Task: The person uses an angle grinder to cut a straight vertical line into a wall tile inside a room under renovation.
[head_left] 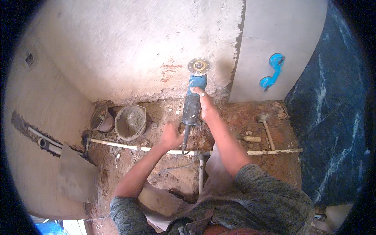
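An angle grinder [192, 107] with a blue head and a dark body is held up in front of the wall, its cord end toward me. My right hand [204, 102] is wrapped round the body from the right side, thumb by the blue head. At its far end the round cutting disc [199, 65] shows its flat face, with no guard visible over it. Just left of the cord end is my left hand [170, 135], somewhat blurred, its thumb and fingers apart and nothing visible in it. The black cord [185, 147] hangs from the grinder and curves near the pipe.
A pale pipe [129, 146] crosses the rubble floor. Two buckets, one with mortar [131, 122], stand at left. A hammer [268, 133] and a wooden-handled tool [250, 138] lie at right. A blue suction lifter [276, 72] clings to the grey wall tile [250, 58].
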### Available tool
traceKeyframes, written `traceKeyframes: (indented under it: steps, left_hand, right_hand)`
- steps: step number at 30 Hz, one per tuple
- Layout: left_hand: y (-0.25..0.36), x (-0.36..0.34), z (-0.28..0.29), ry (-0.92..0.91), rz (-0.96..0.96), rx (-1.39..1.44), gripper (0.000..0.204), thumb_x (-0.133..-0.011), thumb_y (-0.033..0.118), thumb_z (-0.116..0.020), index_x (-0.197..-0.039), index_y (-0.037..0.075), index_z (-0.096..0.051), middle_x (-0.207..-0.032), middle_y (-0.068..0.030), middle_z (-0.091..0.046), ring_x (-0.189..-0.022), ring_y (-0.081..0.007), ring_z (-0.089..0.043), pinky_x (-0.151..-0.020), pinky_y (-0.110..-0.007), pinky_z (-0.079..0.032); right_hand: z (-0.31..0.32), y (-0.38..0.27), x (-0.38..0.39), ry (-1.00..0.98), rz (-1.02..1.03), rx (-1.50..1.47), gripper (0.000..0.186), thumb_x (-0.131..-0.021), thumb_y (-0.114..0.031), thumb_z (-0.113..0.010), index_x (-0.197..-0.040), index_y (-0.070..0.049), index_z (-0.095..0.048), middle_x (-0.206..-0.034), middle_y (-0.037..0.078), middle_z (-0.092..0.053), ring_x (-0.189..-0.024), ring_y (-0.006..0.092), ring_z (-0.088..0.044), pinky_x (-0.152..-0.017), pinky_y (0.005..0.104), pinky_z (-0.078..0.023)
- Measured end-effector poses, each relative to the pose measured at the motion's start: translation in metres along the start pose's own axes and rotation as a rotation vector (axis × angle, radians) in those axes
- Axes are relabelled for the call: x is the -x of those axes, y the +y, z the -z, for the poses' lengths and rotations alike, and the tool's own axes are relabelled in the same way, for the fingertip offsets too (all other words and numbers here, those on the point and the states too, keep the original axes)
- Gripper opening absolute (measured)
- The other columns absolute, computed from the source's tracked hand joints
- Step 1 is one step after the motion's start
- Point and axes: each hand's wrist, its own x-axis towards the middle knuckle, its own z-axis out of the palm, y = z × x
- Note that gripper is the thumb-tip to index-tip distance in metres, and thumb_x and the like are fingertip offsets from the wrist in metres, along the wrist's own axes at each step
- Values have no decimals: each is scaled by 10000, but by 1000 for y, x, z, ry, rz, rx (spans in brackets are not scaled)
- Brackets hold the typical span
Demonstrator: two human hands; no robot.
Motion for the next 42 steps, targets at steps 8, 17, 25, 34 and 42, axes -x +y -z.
traceKeyframes:
  steps: [8,17,25,34,42]
  left_hand:
    - [-7,7,-4,26,102,62,306,-808,238,-661,-1014,15,-620,-819,-207,-661,-769,-362,-653,-692,-422,-504]
    - [-32,16,-22,-93,217,360,255,-876,253,-639,-1003,33,-672,-788,-59,-681,-686,-113,-556,-667,-323,-465]
    - [6,6,4,-140,149,272,224,-899,188,-596,-949,-26,-636,-705,-57,-646,-661,-100,-569,-633,-321,-477]
    - [-13,4,-4,-131,113,373,268,-880,163,-617,-1069,-27,-614,-775,-82,-652,-737,-111,-591,-684,-302,-488]
    - [-79,-2,5,-46,130,358,318,-859,168,-653,-1103,-33,-621,-887,-115,-686,-756,-133,-641,-699,-285,-516]
  right_hand:
    - [5,1,-2,44,24,15,391,-710,-317,-722,-967,-61,-577,-786,69,-608,-659,200,-613,-647,352,-537]
    - [8,13,-8,94,-5,86,366,-681,-310,-742,-942,-97,-600,-861,35,-590,-768,198,-587,-735,371,-491]
    - [6,-2,-6,102,4,27,333,-725,-288,-705,-930,-72,-555,-752,75,-598,-617,218,-608,-619,377,-540]
    - [5,-76,-6,142,377,350,339,-690,-204,-751,-971,-80,-608,-805,26,-609,-711,175,-581,-697,346,-486]
    - [26,-250,-11,387,806,845,313,-701,-188,-762,-935,-28,-630,-810,68,-649,-689,170,-611,-661,343,-499]
